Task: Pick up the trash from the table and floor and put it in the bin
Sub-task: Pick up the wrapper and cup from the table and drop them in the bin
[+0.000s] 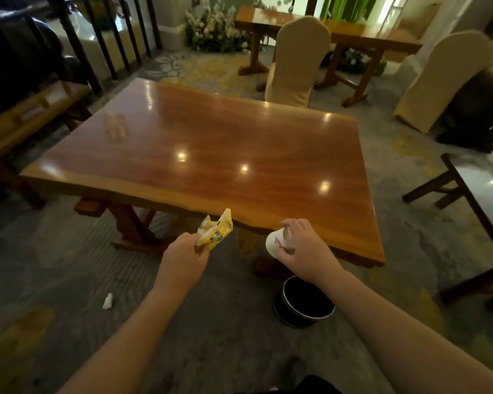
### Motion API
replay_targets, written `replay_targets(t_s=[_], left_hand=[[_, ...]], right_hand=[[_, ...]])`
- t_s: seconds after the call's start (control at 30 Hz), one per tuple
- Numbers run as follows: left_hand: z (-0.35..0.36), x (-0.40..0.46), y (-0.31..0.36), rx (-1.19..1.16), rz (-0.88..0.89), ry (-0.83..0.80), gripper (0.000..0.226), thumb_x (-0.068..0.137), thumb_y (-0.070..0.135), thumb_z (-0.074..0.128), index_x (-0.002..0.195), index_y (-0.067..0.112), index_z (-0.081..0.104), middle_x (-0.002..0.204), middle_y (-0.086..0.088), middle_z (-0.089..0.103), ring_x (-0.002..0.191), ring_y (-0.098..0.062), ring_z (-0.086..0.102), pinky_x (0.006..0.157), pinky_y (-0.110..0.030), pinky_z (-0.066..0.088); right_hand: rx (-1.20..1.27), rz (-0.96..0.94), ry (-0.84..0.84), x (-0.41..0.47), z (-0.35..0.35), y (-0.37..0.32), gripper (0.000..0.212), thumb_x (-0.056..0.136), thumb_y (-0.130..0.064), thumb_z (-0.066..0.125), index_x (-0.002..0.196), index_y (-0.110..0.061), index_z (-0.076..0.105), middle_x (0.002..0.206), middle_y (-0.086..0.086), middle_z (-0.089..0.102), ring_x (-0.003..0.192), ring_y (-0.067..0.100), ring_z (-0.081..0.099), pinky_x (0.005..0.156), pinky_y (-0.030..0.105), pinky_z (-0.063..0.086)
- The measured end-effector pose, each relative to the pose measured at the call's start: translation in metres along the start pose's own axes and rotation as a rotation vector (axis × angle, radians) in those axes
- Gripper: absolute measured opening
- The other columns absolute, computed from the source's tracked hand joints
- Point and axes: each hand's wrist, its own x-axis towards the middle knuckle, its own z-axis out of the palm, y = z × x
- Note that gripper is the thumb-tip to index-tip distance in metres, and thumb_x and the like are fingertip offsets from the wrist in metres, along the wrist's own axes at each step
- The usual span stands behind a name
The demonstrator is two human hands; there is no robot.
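Carpet (69, 265) stretched under a big glossy wooden table (211, 143) whose top showed no litter. Beside its near leg stood a round black bin (305, 305), mouth open, just below the right forearm. Her left hand (182, 263) pinched a crumpled yellow wrapper (215, 231); the right hand (299, 248) had its fingers wrapped round a tipped white paper cup (276, 243). Both loads seemed bound for the bin next, needing a lowering and release. One small white scrap (108, 301) lay on the floor to the left.
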Motion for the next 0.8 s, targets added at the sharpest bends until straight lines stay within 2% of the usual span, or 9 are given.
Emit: replay_targets(t_s=[0.1, 0.3, 0.43, 0.57, 0.63, 0.8], left_hand=[[0.012, -0.009, 0.024, -0.005, 0.004, 0.004, 0.009, 0.091, 0.018, 0.069, 0.083, 0.013, 0.067, 0.072, 0.005, 0.052, 0.060, -0.007, 0.047, 0.051, -0.020, 0.031], [0.061, -0.028, 0.096, 0.024, -0.007, 0.003, 0.005, 0.091, 0.021, 0.068, 0.088, 0.018, 0.068, 0.075, 0.005, 0.058, 0.062, -0.004, 0.050, 0.051, -0.019, 0.032], [0.117, -0.050, 0.161, 0.046, -0.033, 0.008, 0.006, 0.092, 0.021, 0.067, 0.090, 0.016, 0.070, 0.078, 0.001, 0.061, 0.068, -0.012, 0.057, 0.055, -0.027, 0.041], [0.171, -0.073, 0.213, 0.044, -0.111, -0.057, 0.012, 0.090, 0.021, 0.066, 0.087, 0.010, 0.069, 0.082, -0.007, 0.059, 0.075, -0.024, 0.057, 0.064, -0.039, 0.048], [0.201, -0.084, 0.236, 0.056, -0.125, -0.105, 0.015, 0.088, 0.022, 0.067, 0.079, 0.010, 0.064, 0.078, -0.004, 0.054, 0.072, -0.024, 0.053, 0.060, -0.037, 0.042], [0.265, -0.096, 0.256, 0.072, -0.128, -0.261, 0.027, 0.087, 0.025, 0.065, 0.068, 0.025, 0.045, 0.068, 0.009, 0.039, 0.067, -0.019, 0.046, 0.052, -0.029, 0.026]], right_hand=[[0.023, -0.013, 0.014, -0.013, -0.009, 0.017, 0.061, 0.085, -0.036, 0.072, 0.136, -0.031, 0.040, 0.136, -0.009, 0.045, 0.110, 0.010, 0.051, 0.079, 0.020, 0.045], [0.015, -0.062, 0.011, -0.039, -0.036, 0.092, 0.059, 0.082, -0.036, 0.074, 0.132, -0.032, 0.043, 0.132, -0.010, 0.049, 0.107, 0.010, 0.052, 0.083, 0.025, 0.049], [0.049, -0.058, -0.039, -0.061, -0.062, 0.173, 0.063, 0.081, -0.036, 0.075, 0.133, -0.032, 0.040, 0.130, -0.010, 0.049, 0.109, 0.011, 0.052, 0.087, 0.028, 0.048], [0.116, 0.011, -0.044, -0.089, -0.072, 0.240, 0.057, 0.081, -0.036, 0.075, 0.127, -0.031, 0.041, 0.125, -0.009, 0.050, 0.099, 0.010, 0.052, 0.078, 0.024, 0.046], [0.142, 0.054, -0.063, -0.104, -0.071, 0.275, 0.058, 0.079, -0.037, 0.077, 0.125, -0.031, 0.042, 0.124, -0.009, 0.048, 0.096, 0.011, 0.055, 0.074, 0.025, 0.050], [0.174, 0.147, -0.126, -0.126, -0.046, 0.342, 0.060, 0.078, -0.037, 0.078, 0.128, -0.027, 0.045, 0.125, -0.006, 0.043, 0.098, 0.012, 0.051, 0.078, 0.024, 0.042]])
